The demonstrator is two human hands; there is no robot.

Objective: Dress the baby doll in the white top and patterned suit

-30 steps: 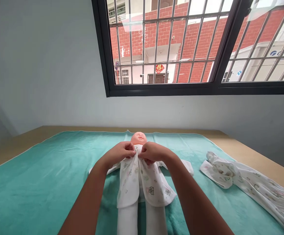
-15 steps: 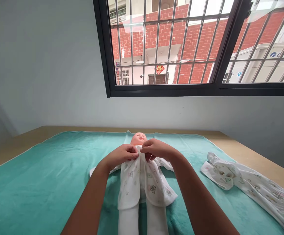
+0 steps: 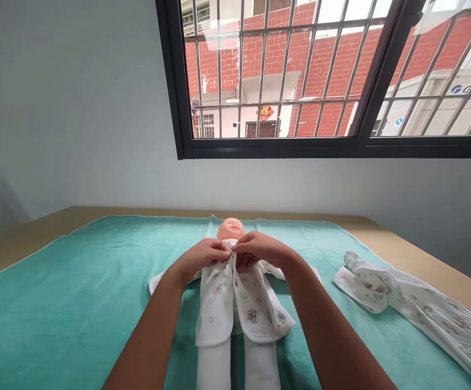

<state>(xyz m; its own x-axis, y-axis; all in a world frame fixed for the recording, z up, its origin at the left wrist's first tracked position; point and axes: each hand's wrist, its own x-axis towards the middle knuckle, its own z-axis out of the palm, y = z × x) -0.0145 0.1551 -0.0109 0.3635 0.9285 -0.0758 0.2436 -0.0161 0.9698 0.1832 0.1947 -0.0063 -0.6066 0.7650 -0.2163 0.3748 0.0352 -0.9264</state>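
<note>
While reaching over the baby doll (image 3: 230,228) near the far edge of the blanket (image 3: 97,281), pinched the printed jacket (image 3: 216,306) with left hand (image 3: 209,254) and right hand (image 3: 257,249).

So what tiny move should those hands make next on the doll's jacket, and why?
Probably bring the white jacket's two front edges together just below the doll's head. The left hand and right hand are there, fingertips close together at those edges, while lower down the front parts. Any fastener is too small to make out.
</note>
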